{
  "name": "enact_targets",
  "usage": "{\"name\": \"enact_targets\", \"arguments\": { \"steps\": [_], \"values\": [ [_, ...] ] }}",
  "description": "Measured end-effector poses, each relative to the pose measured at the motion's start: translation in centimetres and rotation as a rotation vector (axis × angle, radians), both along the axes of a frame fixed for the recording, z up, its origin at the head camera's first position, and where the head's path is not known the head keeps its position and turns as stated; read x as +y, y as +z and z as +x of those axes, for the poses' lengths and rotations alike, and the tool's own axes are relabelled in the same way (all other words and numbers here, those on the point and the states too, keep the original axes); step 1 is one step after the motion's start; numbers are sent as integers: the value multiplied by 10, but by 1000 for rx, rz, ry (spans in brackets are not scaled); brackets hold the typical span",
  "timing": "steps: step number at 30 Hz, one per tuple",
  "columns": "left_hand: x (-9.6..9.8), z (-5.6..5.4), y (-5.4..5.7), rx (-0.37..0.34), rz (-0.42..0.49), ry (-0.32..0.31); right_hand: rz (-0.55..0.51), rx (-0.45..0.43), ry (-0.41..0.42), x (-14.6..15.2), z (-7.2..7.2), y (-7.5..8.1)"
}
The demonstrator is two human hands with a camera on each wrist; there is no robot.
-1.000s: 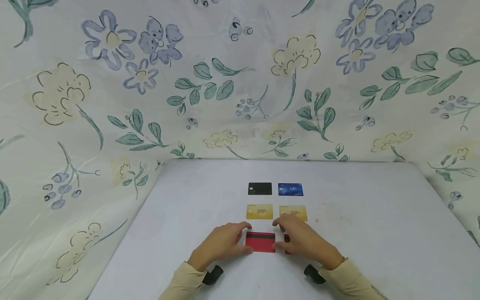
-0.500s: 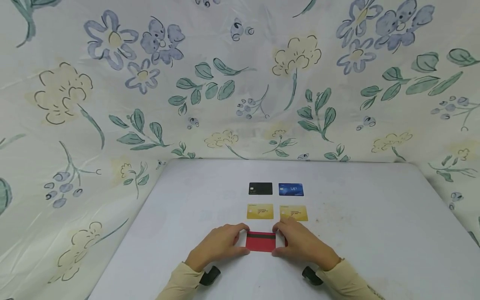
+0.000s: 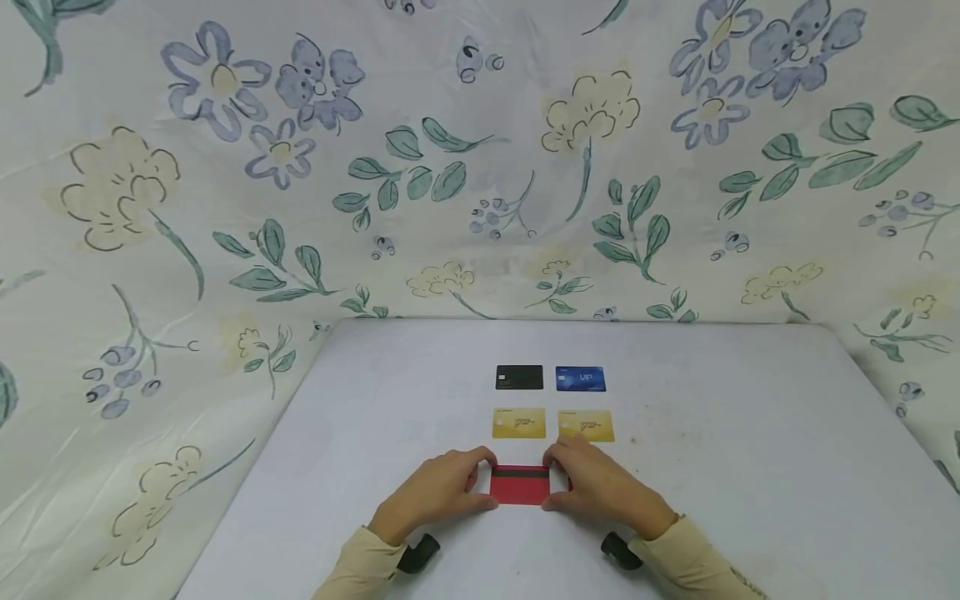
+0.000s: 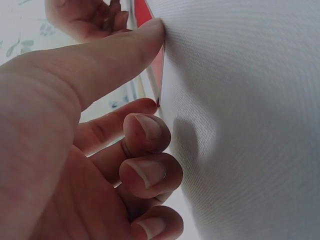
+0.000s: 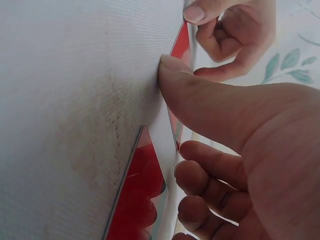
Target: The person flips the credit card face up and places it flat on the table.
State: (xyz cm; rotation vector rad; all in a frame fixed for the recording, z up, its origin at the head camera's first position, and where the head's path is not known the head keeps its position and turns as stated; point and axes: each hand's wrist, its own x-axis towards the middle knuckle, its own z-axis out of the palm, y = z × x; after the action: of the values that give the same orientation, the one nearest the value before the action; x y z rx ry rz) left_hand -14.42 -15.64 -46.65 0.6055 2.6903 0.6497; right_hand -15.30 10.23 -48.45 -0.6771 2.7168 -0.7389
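- Two bare hands reach in from the near side, apart from each other, with one card between them.
- The left hand (image 3: 438,490) pinches the left end of this card, thumb at the near corner and index finger at the far one; its other fingers are curled in.
- The right hand (image 3: 603,487) mirrors it at the right end, thumb near, index finger far.
- The pinched red card (image 3: 520,492) lies on the worktop, its long sides running left to right, with a dark stripe (image 3: 520,473) along its far part.
- A second red card (image 5: 130,200), mostly hidden under the right hand from above, shows in the right wrist view, lying just beside the first.
- Just beyond the hands lie a left gold card (image 3: 519,422) and a right gold card (image 3: 591,426), the latter partly covered by the right hand.
- Farther back, side by side, are a black card (image 3: 519,377) and a blue card (image 3: 581,379) reading "VIP".
- Beige sleeves (image 3: 367,554) cover the forearms, a black device (image 3: 418,554) at each wrist.
- The worktop (image 3: 375,400) is white, with brownish specks right of the gold cards.
- Behind hangs cloth (image 3: 510,275) printed with blue and yellow flowers and green leaves.
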Motion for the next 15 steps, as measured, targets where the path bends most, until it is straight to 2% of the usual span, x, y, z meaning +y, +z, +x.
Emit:
{"name": "enact_targets", "arguments": {
  "steps": [15],
  "values": [
    [2,0,0,-21,0,12,-50,-15,21,3,0,0]
  ]
}}
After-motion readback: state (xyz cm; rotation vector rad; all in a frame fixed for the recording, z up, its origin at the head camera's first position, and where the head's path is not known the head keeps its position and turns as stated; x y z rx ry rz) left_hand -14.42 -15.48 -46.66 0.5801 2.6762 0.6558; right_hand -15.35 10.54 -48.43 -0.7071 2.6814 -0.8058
